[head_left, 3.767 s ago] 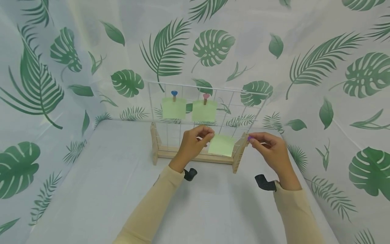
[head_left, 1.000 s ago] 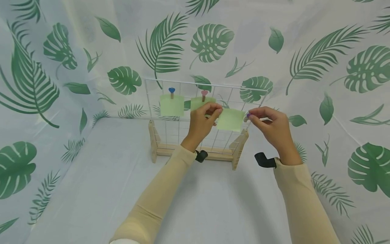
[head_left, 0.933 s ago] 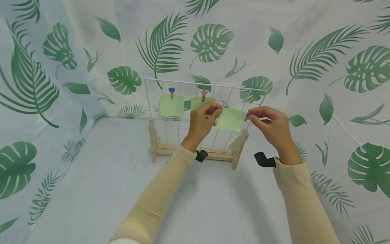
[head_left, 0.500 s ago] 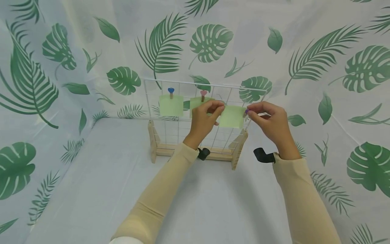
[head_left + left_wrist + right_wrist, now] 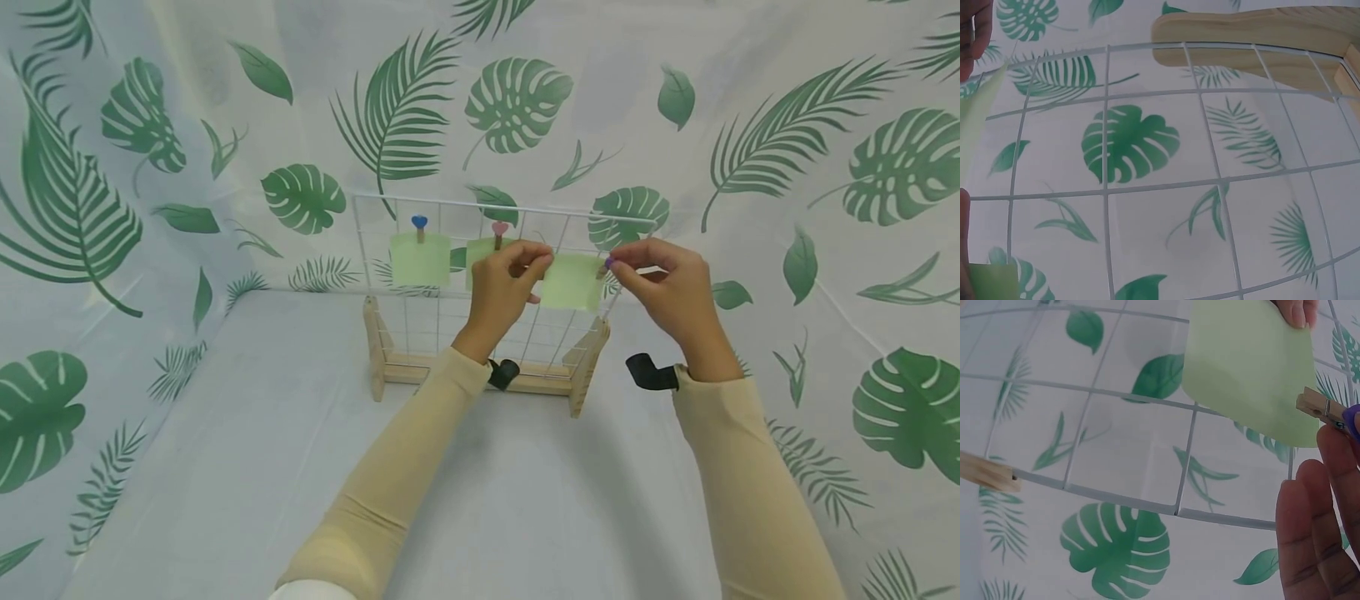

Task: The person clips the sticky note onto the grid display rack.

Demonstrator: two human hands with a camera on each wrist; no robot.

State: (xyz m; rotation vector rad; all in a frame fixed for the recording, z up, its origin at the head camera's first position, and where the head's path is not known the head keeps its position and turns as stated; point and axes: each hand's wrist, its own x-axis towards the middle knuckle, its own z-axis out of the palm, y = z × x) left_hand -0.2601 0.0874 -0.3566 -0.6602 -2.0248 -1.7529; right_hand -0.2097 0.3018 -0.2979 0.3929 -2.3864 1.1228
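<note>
My left hand [image 5: 498,292] pinches the upper left corner of a pale green paper note [image 5: 572,282] in front of the white wire grid [image 5: 558,333]. Between thumb and finger of my right hand [image 5: 663,279] is a small wooden clothespin [image 5: 1321,406] with a purple top. Its tip overlaps the note's edge in the right wrist view. Two more green notes hang on the grid. One note [image 5: 420,260] is under a blue heart clothespin [image 5: 420,223]; the other, partly behind my left hand, is under a pink heart clothespin [image 5: 499,228].
The grid stands in a wooden base [image 5: 525,383] with upright side pieces on a white-covered table [image 5: 225,467]. Leaf-print sheeting [image 5: 600,108] rises behind and at both sides. A black wrist mount [image 5: 651,372] sticks out from the right sleeve, another [image 5: 504,374] from the left.
Both hands have risen from low on the grid to its upper right part, bringing the note and the purple clothespin along. Lately the clothespin has come up to the note's right edge.
</note>
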